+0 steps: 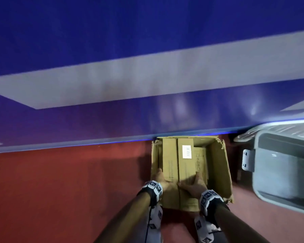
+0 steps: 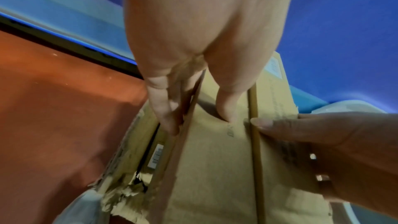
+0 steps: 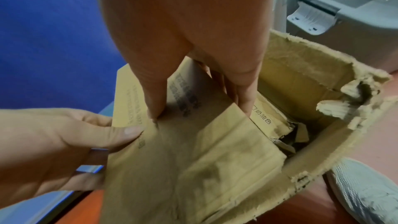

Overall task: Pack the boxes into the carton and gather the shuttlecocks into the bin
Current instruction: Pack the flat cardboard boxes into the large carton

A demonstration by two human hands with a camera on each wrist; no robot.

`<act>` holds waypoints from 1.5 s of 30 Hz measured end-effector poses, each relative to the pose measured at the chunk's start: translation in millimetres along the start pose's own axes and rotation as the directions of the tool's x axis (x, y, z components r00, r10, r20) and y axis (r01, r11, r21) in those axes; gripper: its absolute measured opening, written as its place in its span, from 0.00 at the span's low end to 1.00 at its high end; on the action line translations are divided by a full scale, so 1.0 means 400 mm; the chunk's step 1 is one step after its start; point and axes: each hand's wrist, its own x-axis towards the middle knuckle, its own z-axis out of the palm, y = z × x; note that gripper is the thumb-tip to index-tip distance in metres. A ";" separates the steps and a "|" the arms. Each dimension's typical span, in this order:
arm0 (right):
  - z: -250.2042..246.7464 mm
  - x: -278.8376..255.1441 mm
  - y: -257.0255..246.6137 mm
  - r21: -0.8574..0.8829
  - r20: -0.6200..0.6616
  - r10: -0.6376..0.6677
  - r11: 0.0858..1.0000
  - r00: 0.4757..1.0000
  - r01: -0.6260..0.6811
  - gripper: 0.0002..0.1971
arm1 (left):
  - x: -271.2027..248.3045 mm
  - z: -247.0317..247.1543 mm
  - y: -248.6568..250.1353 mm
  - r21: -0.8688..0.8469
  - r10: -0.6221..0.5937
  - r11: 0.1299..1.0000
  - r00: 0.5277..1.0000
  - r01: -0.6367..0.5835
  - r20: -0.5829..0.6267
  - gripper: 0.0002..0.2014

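Observation:
An open, torn carton (image 1: 218, 165) stands on the red floor under the blue table's edge. Two long flat cardboard boxes lie side by side in it, high above the bottom: the left box (image 1: 169, 160) and the right box (image 1: 185, 165) with a white label. My left hand (image 1: 161, 178) grips the left box (image 2: 215, 159), fingers down its left side, thumb on top. My right hand (image 1: 193, 183) grips the right box (image 3: 193, 151), thumb on top, fingers (image 3: 245, 105) down its right side. A third box (image 3: 264, 117) lies lower in the carton (image 3: 301, 74). No shuttlecocks show.
A grey plastic bin (image 1: 279, 172) with a white latch stands just right of the carton, and the same bin (image 3: 355, 14) shows in the right wrist view. The blue table (image 1: 147, 50) overhangs the carton's far side. A grey shoe (image 3: 366, 193) is by the carton's near right corner.

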 end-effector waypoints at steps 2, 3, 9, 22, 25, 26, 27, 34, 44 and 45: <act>0.042 0.079 0.036 -0.045 0.006 0.004 0.999 1.000 -0.004 0.40 | 0.067 0.013 -0.026 0.008 0.027 1.000 0.999 -0.027 0.036 0.45; 0.058 0.111 0.048 -0.081 0.007 0.005 0.997 1.000 -0.005 0.42 | 0.089 0.024 -0.039 -0.054 0.033 0.998 0.999 -0.031 0.030 0.35; 0.127 0.273 0.081 -0.097 0.070 0.043 0.995 0.997 -0.036 0.54 | 0.174 0.046 -0.091 0.213 0.035 0.977 0.996 -0.017 -0.081 0.37; 0.178 0.405 0.071 -0.319 0.122 0.130 0.944 0.984 -0.085 0.59 | 0.312 0.088 -0.149 0.843 0.383 0.488 0.924 -0.226 0.026 0.30; 0.152 0.335 0.073 -0.341 0.078 0.113 0.937 0.991 -0.080 0.60 | 0.187 0.027 -0.074 0.836 0.503 0.469 0.864 -0.283 0.010 0.30; 0.139 0.300 0.069 -0.350 0.045 0.094 0.934 0.995 -0.073 0.58 | 0.150 0.010 -0.059 0.828 0.504 0.483 0.863 -0.285 0.003 0.31; 0.123 0.263 0.058 -0.362 0.020 0.070 0.930 0.997 -0.058 0.55 | 0.112 -0.008 -0.043 0.824 0.474 0.483 0.880 -0.295 0.037 0.33; -0.086 -0.088 -0.184 -0.160 -0.132 -0.135 0.981 0.982 0.113 0.30 | -0.245 -0.165 0.179 0.620 0.535 0.654 0.844 -0.434 0.027 0.25; -0.336 -0.785 -0.605 -0.050 -0.412 -0.532 0.824 0.740 0.565 0.17 | -0.987 -0.479 0.537 0.255 0.859 0.503 0.446 -0.826 -0.251 0.14; -0.344 -0.854 -0.634 -0.045 -0.446 -0.558 0.795 0.700 0.605 0.17 | -1.057 -0.517 0.550 0.247 0.868 0.479 0.413 -0.842 -0.276 0.15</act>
